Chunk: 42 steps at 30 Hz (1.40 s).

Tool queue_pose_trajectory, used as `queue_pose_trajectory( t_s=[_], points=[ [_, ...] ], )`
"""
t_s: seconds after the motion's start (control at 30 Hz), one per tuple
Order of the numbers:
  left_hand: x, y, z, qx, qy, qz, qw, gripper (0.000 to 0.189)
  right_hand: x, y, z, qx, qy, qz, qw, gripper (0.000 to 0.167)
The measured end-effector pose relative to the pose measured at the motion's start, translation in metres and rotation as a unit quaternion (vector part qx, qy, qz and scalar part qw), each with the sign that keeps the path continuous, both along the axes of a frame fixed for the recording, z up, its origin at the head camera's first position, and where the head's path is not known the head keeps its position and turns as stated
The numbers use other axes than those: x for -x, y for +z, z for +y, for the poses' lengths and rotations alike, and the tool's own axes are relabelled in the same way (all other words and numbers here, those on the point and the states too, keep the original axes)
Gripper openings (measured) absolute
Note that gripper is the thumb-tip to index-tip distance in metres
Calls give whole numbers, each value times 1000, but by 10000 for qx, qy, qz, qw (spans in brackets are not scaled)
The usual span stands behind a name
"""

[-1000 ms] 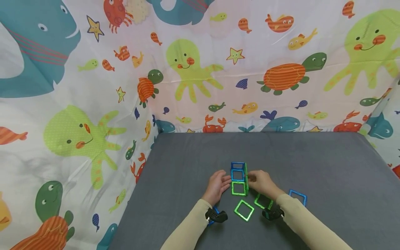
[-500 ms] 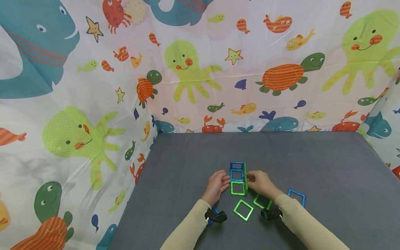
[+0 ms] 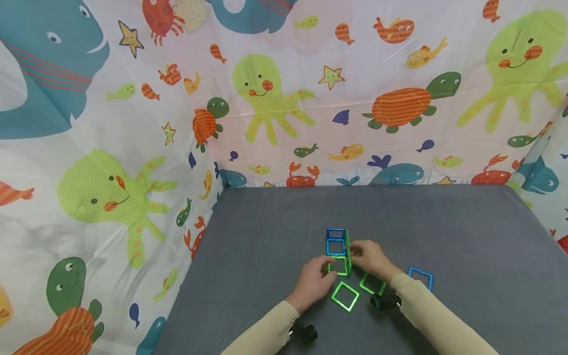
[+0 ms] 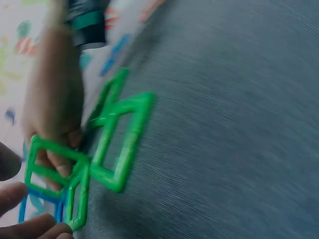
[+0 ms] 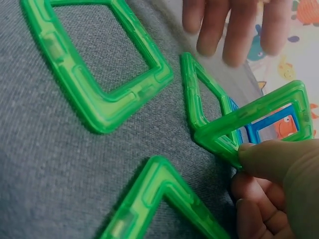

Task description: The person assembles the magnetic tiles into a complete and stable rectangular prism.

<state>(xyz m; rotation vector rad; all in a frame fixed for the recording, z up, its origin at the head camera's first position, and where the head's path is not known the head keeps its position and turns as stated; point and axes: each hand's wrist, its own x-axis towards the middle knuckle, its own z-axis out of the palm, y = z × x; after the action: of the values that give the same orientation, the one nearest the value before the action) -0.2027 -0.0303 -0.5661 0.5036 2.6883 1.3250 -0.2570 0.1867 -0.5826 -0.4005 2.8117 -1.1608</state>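
In the head view, square magnetic tiles are joined on the grey table: a blue tile (image 3: 336, 230) upright at the back, then a flat blue tile (image 3: 328, 247) and a flat green tile (image 3: 339, 274). Along their right side stands an upright green tile (image 3: 348, 252). My right hand (image 3: 374, 259) pinches it from outside; the right wrist view has the thumb (image 5: 264, 157) against its lower edge. Over the front left of the flat green tile hovers my left hand (image 3: 312, 283), thumb and fingers spread apart. Those fingers (image 5: 239, 37) hang loosely above the tiles in the right wrist view.
Two loose green tiles lie nearer me, one tile (image 3: 337, 289) in the middle, another tile (image 3: 371, 291) below my right hand. Farther right is a loose blue tile (image 3: 420, 271). A bit of blue tile (image 3: 287, 298) peeks out by the left wrist. A printed cloth (image 3: 275, 162) hangs behind the table.
My left hand has moved from beside the blue tiles toward me and over the flat green tile, turning palm down. The right hand stays at the upright green tile.
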Motion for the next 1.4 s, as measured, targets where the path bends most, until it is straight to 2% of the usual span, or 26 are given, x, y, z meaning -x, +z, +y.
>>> queue_pose_trajectory(
  t_s=[0.07, 0.13, 0.17, 0.27, 0.3, 0.37, 0.43, 0.5, 0.63, 0.77, 1.07, 1.4],
  points=[
    [-6, 1, -1, 574, -550, 724, 9942, 28, 0, 1, 0, 25, -14, 24, 10000, 23],
    [-12, 2, -2, 1148, -1188, 1436, 9757, 27, -1, 1, 0, 66, -24, 23, 10000, 23],
    [-15, 2, -1, 1413, -1541, 1769, 9618, 26, -1, 1, 0, 79, -27, 14, 10000, 23],
    [-22, 2, 0, 2117, -2479, 2575, 9097, 27, -2, 1, 0, 116, -66, -74, 9999, 23],
    [-24, 2, 1, 2326, -2716, 2763, 8921, 28, -3, 0, 0, 117, -53, -90, 9999, 23],
    [-27, 3, 4, 2663, -3089, 2987, 8628, 31, -4, 0, 0, 108, -41, -120, 9999, 23],
    [-29, 5, 5, 2996, -3332, 2996, 8423, 34, -4, -1, 0, 88, -43, -126, 9999, 23],
    [-29, 7, 8, 3260, -3474, 2916, 8294, 37, -4, 0, 0, 78, -55, -135, 9999, 23],
    [-26, 9, 12, 3569, -3591, 2817, 8151, 40, -6, 1, 0, 112, -31, -79, 9999, 24],
    [-23, 10, 15, 3659, -3603, 2887, 8081, 39, -7, 1, 0, 157, 44, -23, 9999, 24],
    [-21, 13, 20, 3868, -3536, 2732, 8067, 37, -7, 0, -1, 98, -118, -123, 9998, 23],
    [-17, 18, 22, 3949, -3539, 2875, 7976, 35, -8, 1, -2, 115, -180, -176, 9996, 23]
  ],
)
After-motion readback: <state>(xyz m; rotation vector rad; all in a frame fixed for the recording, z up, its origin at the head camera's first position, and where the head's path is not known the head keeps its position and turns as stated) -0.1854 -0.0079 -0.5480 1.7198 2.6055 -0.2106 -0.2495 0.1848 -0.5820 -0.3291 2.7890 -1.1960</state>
